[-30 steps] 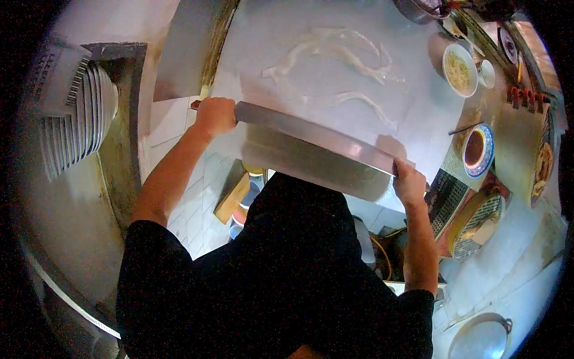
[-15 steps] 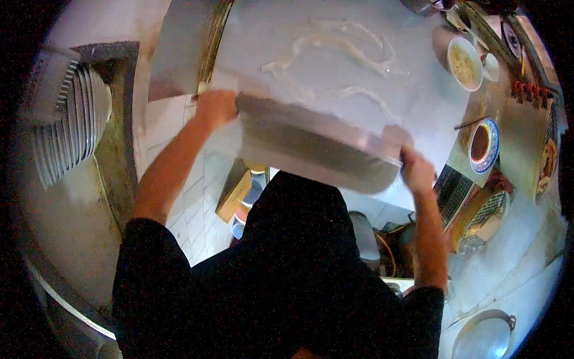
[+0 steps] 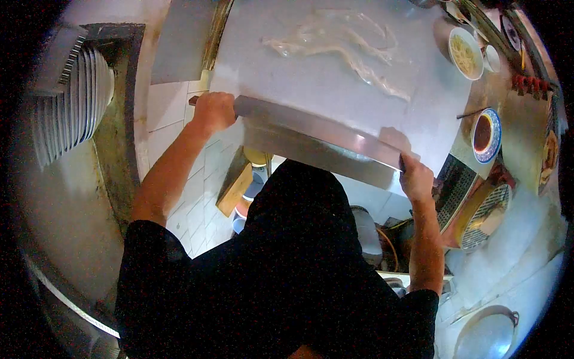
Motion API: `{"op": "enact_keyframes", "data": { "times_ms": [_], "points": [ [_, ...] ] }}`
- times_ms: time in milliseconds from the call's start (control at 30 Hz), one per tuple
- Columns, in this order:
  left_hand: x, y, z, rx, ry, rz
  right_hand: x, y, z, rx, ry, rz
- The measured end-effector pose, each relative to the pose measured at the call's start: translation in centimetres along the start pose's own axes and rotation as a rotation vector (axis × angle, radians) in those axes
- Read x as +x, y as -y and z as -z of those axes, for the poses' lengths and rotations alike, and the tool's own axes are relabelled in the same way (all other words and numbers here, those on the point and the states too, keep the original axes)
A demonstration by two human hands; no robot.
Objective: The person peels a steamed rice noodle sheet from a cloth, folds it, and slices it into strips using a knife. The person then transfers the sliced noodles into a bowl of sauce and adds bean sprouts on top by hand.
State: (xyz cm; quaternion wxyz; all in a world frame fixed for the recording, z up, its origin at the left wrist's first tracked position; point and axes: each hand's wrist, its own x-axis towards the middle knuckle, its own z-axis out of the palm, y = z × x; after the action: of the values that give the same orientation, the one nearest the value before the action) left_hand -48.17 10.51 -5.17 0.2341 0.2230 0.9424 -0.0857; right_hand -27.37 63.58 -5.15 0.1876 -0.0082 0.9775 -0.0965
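Observation:
A long, wide metal blade (image 3: 317, 126) spans the near edge of the pale worktop (image 3: 251, 72). My left hand (image 3: 214, 112) is closed round its dark handle at the left end. At the right end my right hand (image 3: 417, 178) grips the other handle. Beyond the blade, whitish translucent strips (image 3: 359, 63) lie in curved, wet-looking pieces on the worktop. The blade does not touch them. My fingertips are partly hidden behind the handles.
A bowl of pale shreds (image 3: 465, 54), a small white cup (image 3: 491, 58) and a blue-rimmed bowl of dark sauce (image 3: 485, 136) stand at the right. Stacked plates (image 3: 78, 99) are at the left. Lower right are a round steamer (image 3: 487, 218) and steam.
The strips lie closer together, with the lower one now near the upper curve. Both hands still hold the blade, whose motion blur has gone; its tilt has changed slightly.

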Motion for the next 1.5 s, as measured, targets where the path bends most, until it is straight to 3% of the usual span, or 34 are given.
{"op": "enact_keyframes", "data": {
  "times_ms": [367,433,500,567,633,700,767,833,1033,1267,1333,1500],
  "points": [
    [-0.8,0.1,-2.2,0.001,0.069,0.014,-0.5,-0.2,-2.0,-0.008,-0.017,0.074],
    [-0.5,0.0,-1.6,0.005,0.054,0.007,0.0,-0.2,-1.7,0.025,0.092,-0.032],
    [0.3,-0.2,-0.8,0.031,0.078,0.011,1.6,-0.9,-1.5,-0.039,0.037,-0.036],
    [5.5,1.3,-2.0,0.069,0.054,0.09,6.0,-1.7,0.1,-0.088,0.02,-0.07],
    [8.7,1.0,2.8,0.001,-0.058,0.102,7.4,-2.2,1.9,-0.071,0.041,-0.119],
    [7.4,0.6,5.5,0.027,-0.083,0.08,6.4,-2.6,2.4,-0.052,-0.126,-0.004],
    [3.2,-0.7,4.0,0.035,-0.029,0.05,2.8,-1.6,1.2,-0.037,-0.021,-0.064],
    [2.3,-0.1,2.5,0.061,0.209,0.032,1.2,-0.9,0.6,-0.029,-0.019,-0.033],
    [-3.6,-0.7,-1.8,0.018,-0.071,-0.05,-4.0,1.2,-1.9,0.061,-0.048,0.044],
    [-3.9,-0.7,-3.8,0.044,-0.066,-0.038,-4.1,0.8,-3.4,0.065,-0.004,0.038],
    [-3.9,-0.9,-3.7,0.048,0.012,-0.013,-3.8,0.8,-3.3,-0.018,0.153,-0.037],
    [1.2,0.1,-2.7,0.058,0.071,0.031,0.4,0.2,-1.8,-0.036,0.047,-0.039]
  ]
}}
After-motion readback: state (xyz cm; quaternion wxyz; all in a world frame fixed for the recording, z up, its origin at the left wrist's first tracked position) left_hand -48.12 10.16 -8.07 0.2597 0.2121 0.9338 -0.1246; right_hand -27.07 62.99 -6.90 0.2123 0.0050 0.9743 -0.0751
